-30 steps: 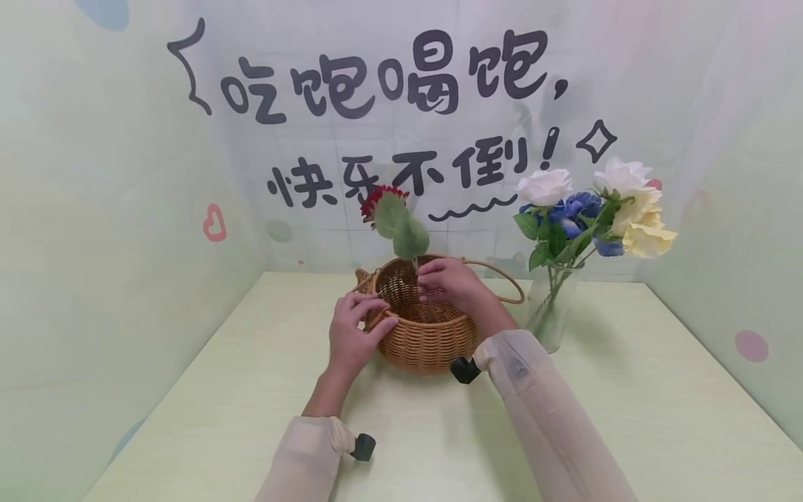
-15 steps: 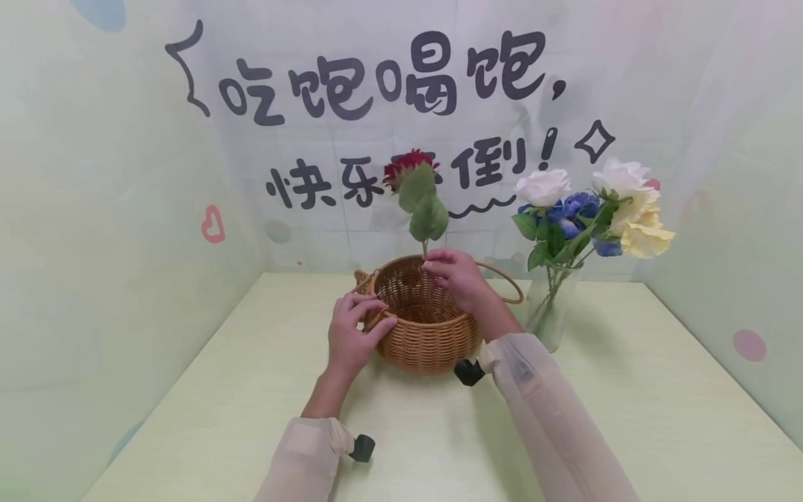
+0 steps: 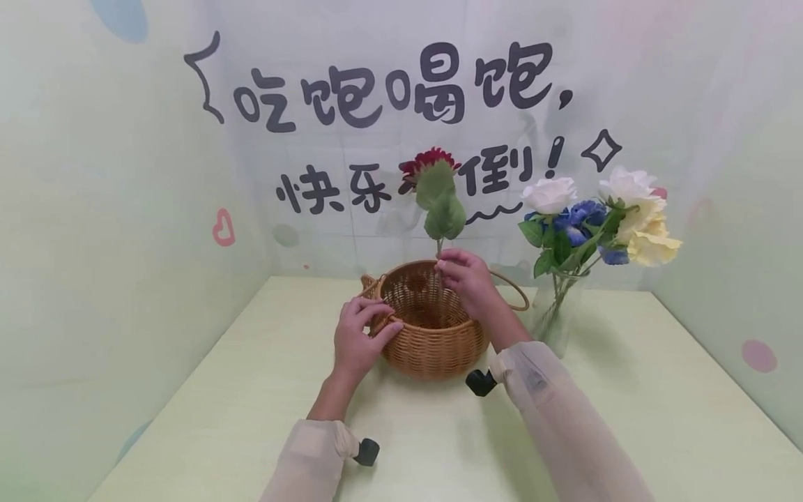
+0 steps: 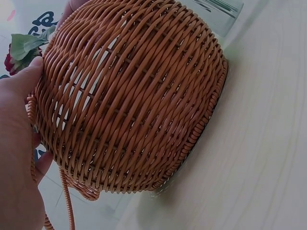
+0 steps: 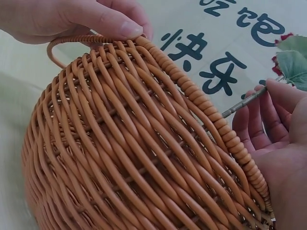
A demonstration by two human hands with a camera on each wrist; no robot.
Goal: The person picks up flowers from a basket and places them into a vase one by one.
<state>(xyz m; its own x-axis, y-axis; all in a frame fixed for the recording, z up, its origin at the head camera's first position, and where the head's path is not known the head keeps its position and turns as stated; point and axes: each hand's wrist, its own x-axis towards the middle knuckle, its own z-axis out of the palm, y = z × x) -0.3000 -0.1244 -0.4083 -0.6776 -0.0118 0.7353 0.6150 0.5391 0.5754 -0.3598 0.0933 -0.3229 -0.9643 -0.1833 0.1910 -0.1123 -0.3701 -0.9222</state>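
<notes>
A brown woven wicker basket (image 3: 433,355) stands on the table, its mouth facing up. My left hand (image 3: 359,341) grips the basket's left rim, thumb (image 4: 31,72) on the near outside and the other fingers behind. Over the basket's opening, my right hand (image 3: 472,284) pinches the stem (image 5: 243,103) of an artificial red flower (image 3: 430,162) between thumb and fingertips. The flower stands nearly upright, with two green leaves (image 3: 442,199) below its head. The lower stem reaches down inside the basket, partly hidden by the front wall in the right wrist view.
A clear glass vase (image 3: 552,324) with white, blue and yellow flowers (image 3: 580,223) stands just right of the basket. A looped wicker handle (image 3: 517,293) sticks out from the basket's right side. Behind the pale table (image 3: 251,432) is a printed backdrop (image 3: 401,42) with black lettering.
The red flower has risen and moved right with my right hand, turning from a leftward lean to nearly upright. My left hand keeps its hold on the rim. The head view has shifted slightly.
</notes>
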